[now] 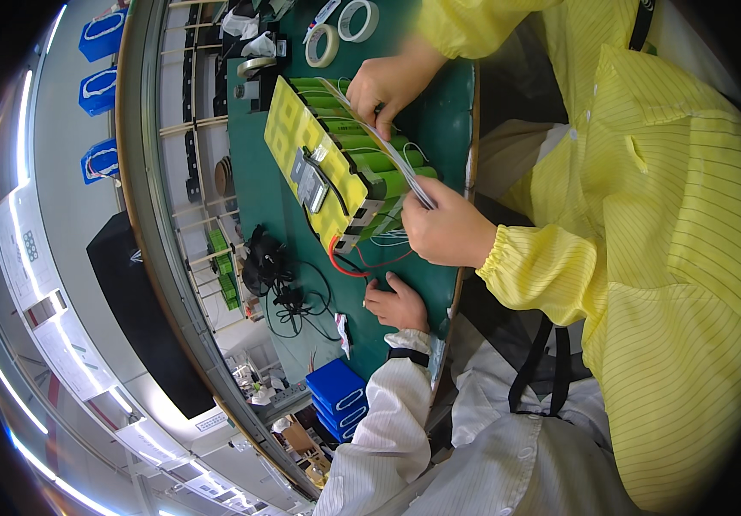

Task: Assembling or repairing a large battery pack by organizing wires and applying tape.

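Note:
My left hand (448,228), in a yellow sleeve, grips the lower end of a thin pale board (404,167) seen nearly edge-on. Farther up the same board, the curled fingers of my right hand (396,86) pinch its edge. The board leans along a battery pack (377,146) of green cylindrical cells with thin white wires. The pack's yellow insulated face (289,129) bears a small grey module (312,187) with a black lead. Red and black wires (344,265) leave its lower end. A co-worker's hand (398,305), in a white sleeve, is beside those wires.
Tape rolls (322,46) and a marker (325,15) lie on the green tabletop (370,340) near the view's top. Tangled black cables (280,279) and stacked blue packs (336,387) are lower down. A wire rack (198,206) runs along the far side. The co-worker sits close by.

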Available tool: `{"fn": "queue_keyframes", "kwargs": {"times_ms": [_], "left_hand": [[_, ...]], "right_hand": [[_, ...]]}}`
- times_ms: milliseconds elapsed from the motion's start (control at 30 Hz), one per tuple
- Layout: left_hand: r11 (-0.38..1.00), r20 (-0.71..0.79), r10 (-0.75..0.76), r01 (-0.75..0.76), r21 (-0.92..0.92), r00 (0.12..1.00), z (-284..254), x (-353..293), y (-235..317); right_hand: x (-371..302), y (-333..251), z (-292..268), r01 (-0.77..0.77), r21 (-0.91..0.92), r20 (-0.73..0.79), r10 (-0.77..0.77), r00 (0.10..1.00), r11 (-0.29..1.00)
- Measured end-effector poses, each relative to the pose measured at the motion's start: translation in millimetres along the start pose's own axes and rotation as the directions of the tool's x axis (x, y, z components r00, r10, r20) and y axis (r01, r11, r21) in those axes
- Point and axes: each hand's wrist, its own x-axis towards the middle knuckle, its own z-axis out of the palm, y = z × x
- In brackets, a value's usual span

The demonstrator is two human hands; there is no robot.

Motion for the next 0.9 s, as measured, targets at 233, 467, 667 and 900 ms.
{"fn": "queue_keyframes", "kwargs": {"times_ms": [233, 467, 667, 900], "left_hand": [[0.999, 0.036, -0.041, 0.041, -0.010, 0.999, -1.3, 1.5, -0.3], [1.000, 0.036, -0.026, 0.026, 0.007, 0.999, -0.1, -0.4, -1.9], [1.000, -0.007, 0.007, -0.007, 0.012, 1.000, 0.9, -0.8, -3.7], [1.000, 0.016, -0.019, 0.019, 0.004, 1.000, -0.5, 2.6, 0.2]], "right_hand": [[1.6, 1.0, -0.8, -0.016, 0.013, -0.004, 0.016, 1.000, 1.000], [-1.1, 3.2, -0.7, -0.013, 0.021, -0.007, 0.013, 1.000, 1.000], [-2.3, 5.7, 0.1, -0.006, 0.016, -0.038, 0.007, 0.999, 1.000], [1.8, 6.2, 0.1, -0.018, 0.022, -0.037, 0.019, 0.999, 1.000]]}}
